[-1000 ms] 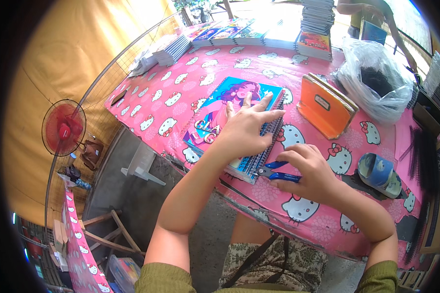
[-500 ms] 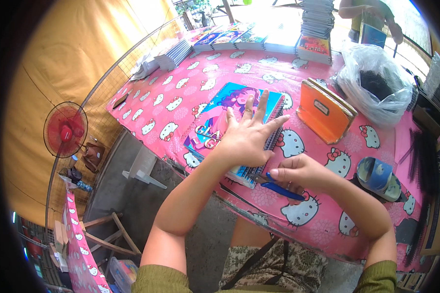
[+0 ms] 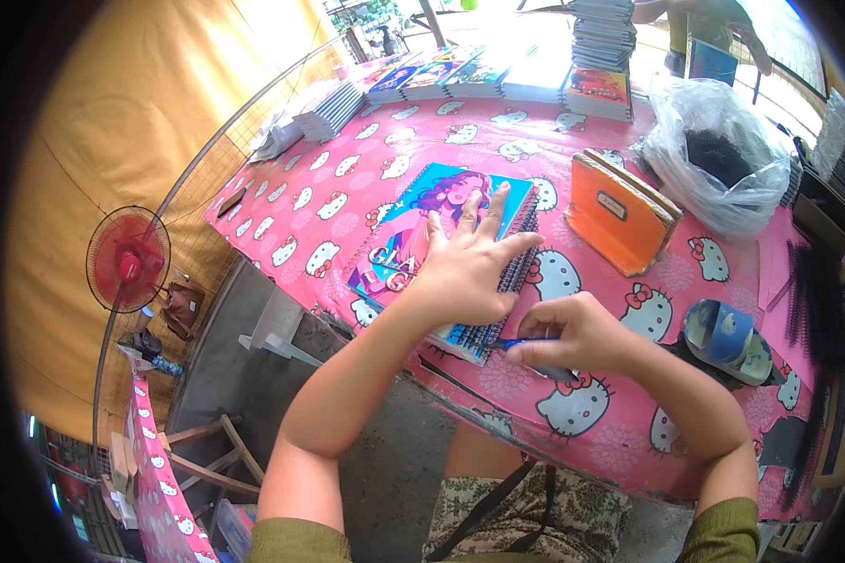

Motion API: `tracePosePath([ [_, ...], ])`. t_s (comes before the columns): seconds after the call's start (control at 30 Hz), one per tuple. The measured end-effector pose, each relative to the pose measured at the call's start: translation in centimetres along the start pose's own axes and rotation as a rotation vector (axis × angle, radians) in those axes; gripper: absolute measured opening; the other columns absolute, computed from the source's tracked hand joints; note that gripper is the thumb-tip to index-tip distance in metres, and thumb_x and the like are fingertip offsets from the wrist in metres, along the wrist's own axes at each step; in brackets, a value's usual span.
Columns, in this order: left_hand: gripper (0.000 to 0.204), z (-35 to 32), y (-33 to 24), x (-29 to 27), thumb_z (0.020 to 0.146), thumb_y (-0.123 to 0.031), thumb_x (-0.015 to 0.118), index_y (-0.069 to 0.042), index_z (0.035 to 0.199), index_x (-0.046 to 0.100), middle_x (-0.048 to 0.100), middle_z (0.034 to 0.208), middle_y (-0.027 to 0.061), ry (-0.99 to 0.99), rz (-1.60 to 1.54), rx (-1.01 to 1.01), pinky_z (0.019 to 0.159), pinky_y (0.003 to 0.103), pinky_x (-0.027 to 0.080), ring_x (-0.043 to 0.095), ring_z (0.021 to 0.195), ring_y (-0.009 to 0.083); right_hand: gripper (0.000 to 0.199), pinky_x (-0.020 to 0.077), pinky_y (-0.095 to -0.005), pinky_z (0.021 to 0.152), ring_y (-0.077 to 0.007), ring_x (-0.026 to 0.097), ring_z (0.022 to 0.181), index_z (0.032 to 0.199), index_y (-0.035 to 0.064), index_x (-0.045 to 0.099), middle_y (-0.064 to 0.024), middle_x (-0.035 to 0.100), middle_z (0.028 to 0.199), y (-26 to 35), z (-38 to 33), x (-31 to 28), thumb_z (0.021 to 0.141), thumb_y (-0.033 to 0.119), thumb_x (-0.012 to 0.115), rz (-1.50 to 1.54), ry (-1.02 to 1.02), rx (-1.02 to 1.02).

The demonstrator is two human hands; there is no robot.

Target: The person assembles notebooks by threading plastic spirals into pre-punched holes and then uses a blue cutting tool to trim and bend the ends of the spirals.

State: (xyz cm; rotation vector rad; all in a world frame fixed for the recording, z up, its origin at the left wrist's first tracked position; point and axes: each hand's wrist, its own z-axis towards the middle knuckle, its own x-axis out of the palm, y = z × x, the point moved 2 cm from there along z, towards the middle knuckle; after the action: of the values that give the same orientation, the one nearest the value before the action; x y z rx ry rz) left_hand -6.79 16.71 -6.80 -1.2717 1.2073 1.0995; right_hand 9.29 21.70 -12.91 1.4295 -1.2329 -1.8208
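A spiral-bound notebook (image 3: 413,220) with a colourful illustrated cover lies on the pink patterned tablecloth (image 3: 347,159). My left hand (image 3: 469,263) lies flat on it, fingers spread, pressing the cover down beside the black spiral binding (image 3: 516,263). My right hand (image 3: 573,333) is closed around a small blue-handled tool (image 3: 509,344) whose tip sits at the near end of the spiral, by the notebook's lower corner.
An orange box (image 3: 624,218) stands right of the notebook, a clear plastic bag (image 3: 723,159) behind it, a blue tape roll (image 3: 728,340) at right. Loose black spirals (image 3: 812,300) lie far right. Notebook stacks (image 3: 591,56) line the far edge. A red fan (image 3: 127,260) stands left of the table.
My right hand has kept working the tool at the near end of the spiral, shifting slightly. My left hand stays spread on the cover. The view has shifted a little.
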Motion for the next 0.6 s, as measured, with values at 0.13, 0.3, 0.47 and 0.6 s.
tracePosePath([
  [0.13,0.078,0.2,-0.1,0.2,0.071,-0.024,0.075,-0.038,0.14,0.043,0.005,0.16,0.0149,0.013,0.038,-0.038,0.108,0.071,0.008,0.007,0.146,0.0394,0.047,0.0531,-0.0353,0.059,-0.0201,0.067,0.064,0.098,0.0006,0.065,-0.011,0.067,0.075,0.3,-0.1,-0.1,0.082,0.044,0.072,0.588,0.274,0.612],
  [0.3,0.076,0.5,0.8,1.0,0.071,-0.021,0.073,-0.037,0.139,0.043,0.006,0.159,0.0168,-0.057,-0.017,-0.035,0.108,0.071,0.008,0.007,0.147,0.0381,0.044,0.0487,-0.042,0.076,-0.0255,0.064,0.085,0.103,0.0072,0.064,-0.0106,0.063,0.091,0.1,-2.0,1.3,0.079,0.043,0.073,-0.342,-0.252,-0.209],
  [0.47,0.071,0.6,0.8,0.9,0.071,-0.018,0.069,-0.035,0.136,0.047,0.005,0.159,0.0184,-0.05,-0.043,-0.007,0.107,0.072,0.008,0.007,0.146,0.0397,0.042,0.0455,-0.0397,0.079,-0.0253,0.061,0.088,0.103,0.0092,0.064,-0.0084,0.059,0.098,-0.1,-1.8,1.8,0.075,0.038,0.076,-0.664,-0.463,-0.479],
  [0.6,0.069,0.5,0.8,0.6,0.07,-0.019,0.069,-0.034,0.134,0.049,0.003,0.159,0.0182,-0.028,-0.028,-0.015,0.106,0.073,0.01,0.007,0.146,0.0409,0.038,0.0509,-0.0388,0.064,-0.0231,0.065,0.072,0.096,0.0058,0.066,-0.0095,0.062,0.085,-0.3,-1.4,1.6,0.078,0.038,0.075,-0.342,-0.255,-0.212],
])
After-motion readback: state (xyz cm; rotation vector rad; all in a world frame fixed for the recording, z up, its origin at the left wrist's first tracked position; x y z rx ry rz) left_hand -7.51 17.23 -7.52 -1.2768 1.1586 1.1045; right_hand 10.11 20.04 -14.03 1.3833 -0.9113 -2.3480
